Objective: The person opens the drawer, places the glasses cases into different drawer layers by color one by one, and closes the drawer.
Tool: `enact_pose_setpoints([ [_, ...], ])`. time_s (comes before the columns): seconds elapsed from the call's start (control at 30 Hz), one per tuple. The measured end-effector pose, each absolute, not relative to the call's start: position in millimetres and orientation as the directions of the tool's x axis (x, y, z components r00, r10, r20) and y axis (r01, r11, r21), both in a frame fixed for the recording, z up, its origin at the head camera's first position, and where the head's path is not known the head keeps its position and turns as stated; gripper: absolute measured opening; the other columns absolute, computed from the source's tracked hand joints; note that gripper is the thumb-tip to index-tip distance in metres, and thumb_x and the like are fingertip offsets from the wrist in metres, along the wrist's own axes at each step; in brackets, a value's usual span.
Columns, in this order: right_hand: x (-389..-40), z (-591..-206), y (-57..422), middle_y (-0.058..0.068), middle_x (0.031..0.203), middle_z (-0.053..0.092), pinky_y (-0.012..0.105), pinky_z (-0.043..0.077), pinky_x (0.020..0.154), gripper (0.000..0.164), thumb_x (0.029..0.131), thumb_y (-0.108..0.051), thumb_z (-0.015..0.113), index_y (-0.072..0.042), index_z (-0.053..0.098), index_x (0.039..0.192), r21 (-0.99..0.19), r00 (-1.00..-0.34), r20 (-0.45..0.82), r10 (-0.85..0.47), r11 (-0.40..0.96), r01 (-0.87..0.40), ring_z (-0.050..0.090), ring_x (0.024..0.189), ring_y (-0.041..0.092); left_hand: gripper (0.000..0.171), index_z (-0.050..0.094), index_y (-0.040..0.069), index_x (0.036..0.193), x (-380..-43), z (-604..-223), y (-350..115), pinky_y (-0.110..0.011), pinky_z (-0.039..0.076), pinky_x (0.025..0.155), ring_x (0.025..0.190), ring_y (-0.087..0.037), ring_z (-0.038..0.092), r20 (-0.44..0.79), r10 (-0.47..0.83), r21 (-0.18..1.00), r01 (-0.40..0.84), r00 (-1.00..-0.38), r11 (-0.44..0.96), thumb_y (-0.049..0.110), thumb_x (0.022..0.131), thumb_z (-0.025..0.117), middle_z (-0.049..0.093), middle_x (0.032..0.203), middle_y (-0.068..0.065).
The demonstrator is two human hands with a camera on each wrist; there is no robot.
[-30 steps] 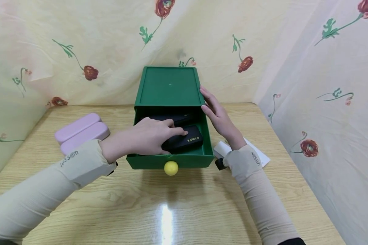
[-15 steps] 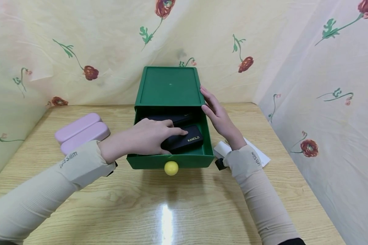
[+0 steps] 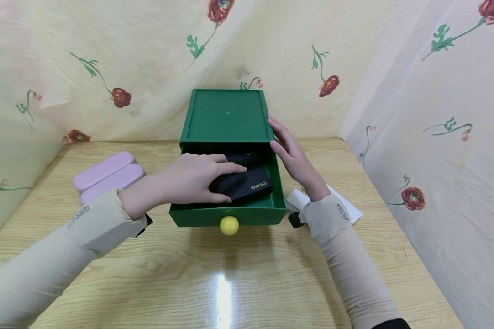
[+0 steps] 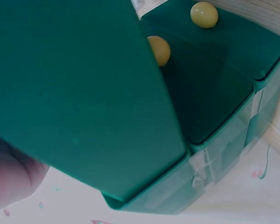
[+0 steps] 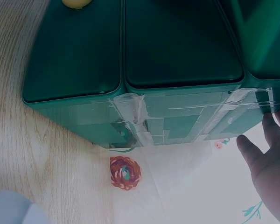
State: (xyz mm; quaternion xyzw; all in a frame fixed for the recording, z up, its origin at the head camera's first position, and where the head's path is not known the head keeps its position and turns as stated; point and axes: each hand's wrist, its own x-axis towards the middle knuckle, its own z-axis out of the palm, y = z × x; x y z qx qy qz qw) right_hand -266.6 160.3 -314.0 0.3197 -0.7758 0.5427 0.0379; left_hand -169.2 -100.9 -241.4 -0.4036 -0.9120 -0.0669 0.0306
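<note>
A green drawer unit [image 3: 228, 114] has its top drawer [image 3: 202, 218], with a yellow knob [image 3: 229, 225], pulled out. Inside lies a black case [image 3: 247, 180] lettered KANOLD, with another black case [image 3: 244, 158] behind it. My left hand [image 3: 189, 178] hovers low over the front case, index finger extended above its top and thumb near its front edge. In the left wrist view, only part of that hand [image 4: 11, 175] shows beside the drawer. My right hand [image 3: 294, 157] rests its fingers against the unit's right side, as the right wrist view also shows.
Two pink oblong cases [image 3: 109, 176] lie side by side on the wooden table [image 3: 160, 278] at left. White items [image 3: 345, 203] lie partly behind the right wrist. Two closed lower drawers [image 5: 182, 46] are held by clear tape. Flower-patterned cloth [image 3: 156, 50] hangs behind.
My left hand has shifted slightly left and up, its index finger drawing back from the case's lettered end. The cases and drawer stay where they were; the right hand is still.
</note>
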Motion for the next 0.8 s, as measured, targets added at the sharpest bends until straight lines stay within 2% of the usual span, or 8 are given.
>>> enact_pose_setpoints([
  [0.23,-267,-314,159,-0.006,0.163,0.017,0.049,0.024,0.120,0.052,0.105,-0.020,0.039,-0.018,0.024,0.155,-0.817,-0.792,0.406,-0.456,0.207,-0.538,0.018,0.151,0.017,0.056,0.060,0.017,0.132,-163,-233,-112,-0.032,0.053,0.063,0.084,-0.018,0.063,0.233,0.724,0.151,0.759,-0.650,0.633,0.035,0.082,0.076,0.067,0.110,-0.005],
  [0.37,-267,-314,159,-0.006,0.163,0.017,0.049,0.024,0.120,0.052,0.105,-0.020,0.039,-0.018,0.024,0.155,-0.819,-0.794,0.404,-0.454,0.208,-0.535,0.018,0.151,0.017,0.053,0.060,0.018,0.132,-157,-227,-116,-0.033,0.053,0.064,0.087,-0.017,0.065,0.283,0.709,0.159,0.761,-0.646,0.629,0.034,0.084,0.074,0.067,0.114,-0.003],
  [0.5,-267,-314,158,-0.007,0.163,0.017,0.049,0.024,0.120,0.052,0.105,-0.020,0.039,-0.018,0.024,0.155,-0.819,-0.795,0.402,-0.454,0.210,-0.534,0.018,0.151,0.017,0.050,0.061,0.019,0.131,-147,-223,-119,-0.027,0.049,0.058,0.080,-0.013,0.063,0.347,0.702,0.157,0.777,-0.622,0.610,0.034,0.085,0.073,0.068,0.115,-0.001],
  [0.63,-266,-314,159,-0.006,0.163,0.017,0.049,0.023,0.120,0.052,0.105,-0.020,0.039,-0.018,0.024,0.155,-0.819,-0.797,0.399,-0.453,0.214,-0.532,0.017,0.151,0.017,0.048,0.063,0.019,0.129,-137,-222,-120,-0.021,0.042,0.052,0.068,-0.008,0.056,0.423,0.702,0.147,0.808,-0.573,0.570,0.031,0.084,0.075,0.068,0.110,0.000],
  [0.73,-266,-313,159,-0.006,0.163,0.016,0.048,0.022,0.120,0.052,0.105,-0.020,0.038,-0.018,0.023,0.155,-0.822,-0.800,0.396,-0.452,0.215,-0.528,0.017,0.151,0.017,0.048,0.063,0.018,0.128,-132,-222,-121,-0.020,0.040,0.051,0.065,-0.005,0.052,0.456,0.699,0.153,0.822,-0.551,0.548,0.031,0.084,0.075,0.068,0.107,0.001],
  [0.8,-266,-313,159,-0.006,0.163,0.016,0.048,0.022,0.121,0.052,0.105,-0.019,0.038,-0.017,0.023,0.155,-0.823,-0.800,0.395,-0.452,0.213,-0.527,0.016,0.151,0.017,0.048,0.063,0.018,0.128,-129,-223,-123,-0.019,0.041,0.052,0.068,-0.006,0.054,0.470,0.694,0.171,0.828,-0.545,0.534,0.030,0.083,0.076,0.068,0.106,0.002],
])
